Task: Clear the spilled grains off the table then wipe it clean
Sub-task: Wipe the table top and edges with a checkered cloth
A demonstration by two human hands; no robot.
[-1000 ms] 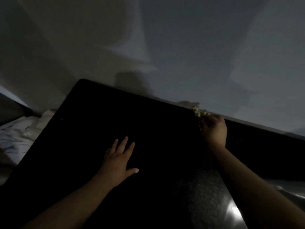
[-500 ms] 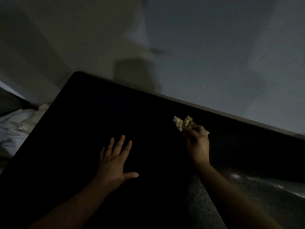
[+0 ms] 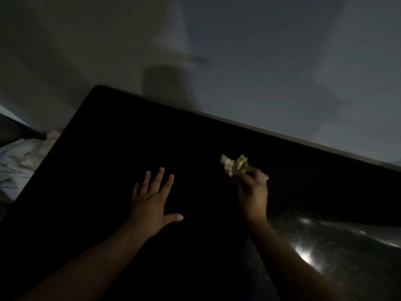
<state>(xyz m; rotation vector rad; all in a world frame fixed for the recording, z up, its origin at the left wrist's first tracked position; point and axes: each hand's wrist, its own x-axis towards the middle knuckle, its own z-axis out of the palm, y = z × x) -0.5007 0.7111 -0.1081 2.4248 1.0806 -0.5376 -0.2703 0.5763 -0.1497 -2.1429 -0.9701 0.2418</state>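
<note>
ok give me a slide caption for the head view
Right hand pinches a pale clump of grains over the dark table while the left hand rests flat, fingers spread.

A plain grey wall (image 3: 282, 51) fills the upper half, with a soft shadow (image 3: 165, 88) on it. Crumpled white cloth (image 3: 17, 161) lies at the left edge, low down.

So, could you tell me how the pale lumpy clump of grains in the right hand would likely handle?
The pale lumpy clump of grains looks light: the right hand merely pinches it. It seems loose and crumbly, with ragged edges jutting past the hand, so bits may drop onto the glossy black table.
</note>
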